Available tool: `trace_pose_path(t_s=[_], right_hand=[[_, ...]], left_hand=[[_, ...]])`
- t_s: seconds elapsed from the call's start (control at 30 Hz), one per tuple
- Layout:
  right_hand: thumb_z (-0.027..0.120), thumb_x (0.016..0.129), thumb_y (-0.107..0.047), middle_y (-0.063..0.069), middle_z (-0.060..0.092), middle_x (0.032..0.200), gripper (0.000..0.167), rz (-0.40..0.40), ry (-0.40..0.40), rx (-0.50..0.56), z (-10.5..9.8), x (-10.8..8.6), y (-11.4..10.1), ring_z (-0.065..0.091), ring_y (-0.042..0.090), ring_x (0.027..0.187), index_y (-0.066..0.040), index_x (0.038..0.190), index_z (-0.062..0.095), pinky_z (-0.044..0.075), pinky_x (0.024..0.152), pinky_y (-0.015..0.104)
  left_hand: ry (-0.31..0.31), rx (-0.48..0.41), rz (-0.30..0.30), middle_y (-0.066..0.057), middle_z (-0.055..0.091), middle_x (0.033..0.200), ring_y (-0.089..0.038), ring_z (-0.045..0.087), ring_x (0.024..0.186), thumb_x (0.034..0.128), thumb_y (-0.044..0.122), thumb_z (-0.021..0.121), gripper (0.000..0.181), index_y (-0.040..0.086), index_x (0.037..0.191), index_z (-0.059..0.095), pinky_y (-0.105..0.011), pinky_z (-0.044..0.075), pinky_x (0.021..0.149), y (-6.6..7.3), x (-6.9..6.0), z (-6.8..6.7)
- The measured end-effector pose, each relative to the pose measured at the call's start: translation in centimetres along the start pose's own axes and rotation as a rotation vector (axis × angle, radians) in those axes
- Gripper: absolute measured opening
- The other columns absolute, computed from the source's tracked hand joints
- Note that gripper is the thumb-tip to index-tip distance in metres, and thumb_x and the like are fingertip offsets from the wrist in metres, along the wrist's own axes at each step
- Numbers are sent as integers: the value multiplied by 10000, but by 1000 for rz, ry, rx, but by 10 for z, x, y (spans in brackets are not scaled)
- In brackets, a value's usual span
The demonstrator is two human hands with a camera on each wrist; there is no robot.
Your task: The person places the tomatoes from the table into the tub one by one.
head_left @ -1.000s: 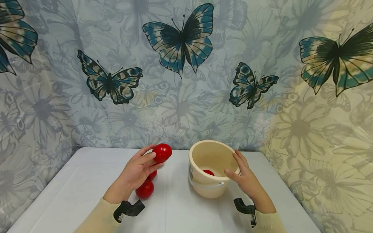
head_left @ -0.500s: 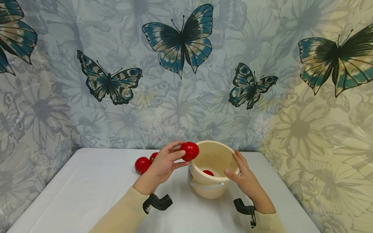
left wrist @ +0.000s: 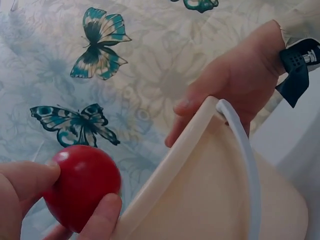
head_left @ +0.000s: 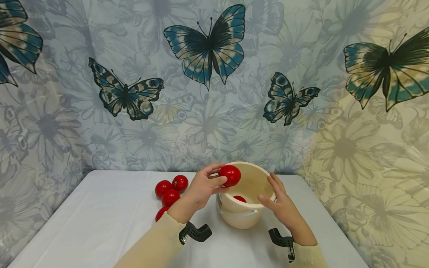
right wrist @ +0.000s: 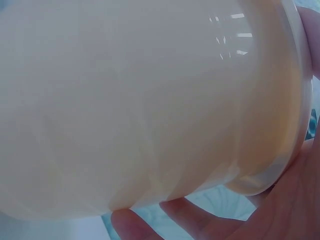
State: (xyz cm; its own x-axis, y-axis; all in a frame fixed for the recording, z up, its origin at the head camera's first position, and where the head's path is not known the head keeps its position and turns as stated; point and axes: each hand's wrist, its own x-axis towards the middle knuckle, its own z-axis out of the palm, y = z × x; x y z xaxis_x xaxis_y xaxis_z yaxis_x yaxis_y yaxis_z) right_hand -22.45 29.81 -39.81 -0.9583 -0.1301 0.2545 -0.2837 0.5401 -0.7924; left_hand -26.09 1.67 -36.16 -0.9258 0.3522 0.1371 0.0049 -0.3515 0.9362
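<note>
My left hand (head_left: 201, 189) pinches a red tomato (head_left: 230, 175) between thumb and fingers, at the left rim of a cream bucket (head_left: 239, 219). In the left wrist view the tomato (left wrist: 82, 187) is beside the bucket's rim (left wrist: 170, 167), with fingertips around it. Inside the bucket lies another red tomato (head_left: 239, 199), partly hidden by the front wall. My right hand (head_left: 285, 208) holds the bucket's right side at the rim. Seen from the right wrist, its fingers (right wrist: 192, 217) lie along the outer wall of the bucket (right wrist: 150, 110).
Several more tomatoes (head_left: 171, 197) lie in a cluster on the white table (head_left: 100, 208), left of the bucket; my left forearm partly covers the nearest. A pale handle (head_left: 239, 214) hangs down the bucket's front. Behind the table stands a butterfly-patterned backdrop (head_left: 207, 130).
My left hand has carried the tomato rightward from above the cluster to the bucket's left rim, uncovering more tomatoes on the table. The right hand and bucket have stayed put.
</note>
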Motion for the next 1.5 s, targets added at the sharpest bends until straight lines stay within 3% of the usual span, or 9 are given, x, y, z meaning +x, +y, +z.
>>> trace_pose_path(t_s=[0.27,0.87,1.0,1.17,1.33,1.5], right_hand=[[684,952,-322,96,17,1648,871,-1,-3,2,1,0,0,96,428,1467,15,1570,171,242,1110,635],[679,953,-350,102,24,1648,873,6,5,-13,2,1,0,100,435,1465,13,1570,179,246,1098,656],[678,954,-352,95,25,1649,870,4,4,-16,2,1,0,98,432,1466,9,1571,181,238,1097,665],[677,955,-345,91,27,1650,866,-3,3,-19,2,1,0,101,433,1465,8,1571,181,240,1097,666],[672,957,-350,90,23,1651,869,2,2,-25,1,0,-1,102,436,1464,9,1572,175,246,1095,666],[667,961,-354,92,21,1651,868,7,5,-31,0,0,-1,102,434,1465,16,1570,172,244,1096,667]], left_hand=[[34,-7,-5,-196,494,1364,-323,540,1210,947,7,655,503,-20,1423,495,-416,574,838,-3,-2,2],[25,0,-7,-170,518,1348,-311,512,1245,943,28,673,462,25,1388,547,-423,563,867,-5,-4,0],[21,15,-18,-178,513,1359,-311,515,1246,938,44,686,477,34,1393,543,-436,563,865,-5,-11,-3],[23,51,-27,-198,526,1367,-336,520,1250,934,50,693,489,27,1398,538,-452,567,846,-6,-29,-11],[7,146,-8,-173,489,1415,-371,479,1287,927,78,710,498,43,1395,546,-447,564,858,-2,-50,-29],[55,389,52,-73,491,1421,-347,453,1313,897,120,758,491,141,1363,605,-404,574,851,12,-69,-61]])
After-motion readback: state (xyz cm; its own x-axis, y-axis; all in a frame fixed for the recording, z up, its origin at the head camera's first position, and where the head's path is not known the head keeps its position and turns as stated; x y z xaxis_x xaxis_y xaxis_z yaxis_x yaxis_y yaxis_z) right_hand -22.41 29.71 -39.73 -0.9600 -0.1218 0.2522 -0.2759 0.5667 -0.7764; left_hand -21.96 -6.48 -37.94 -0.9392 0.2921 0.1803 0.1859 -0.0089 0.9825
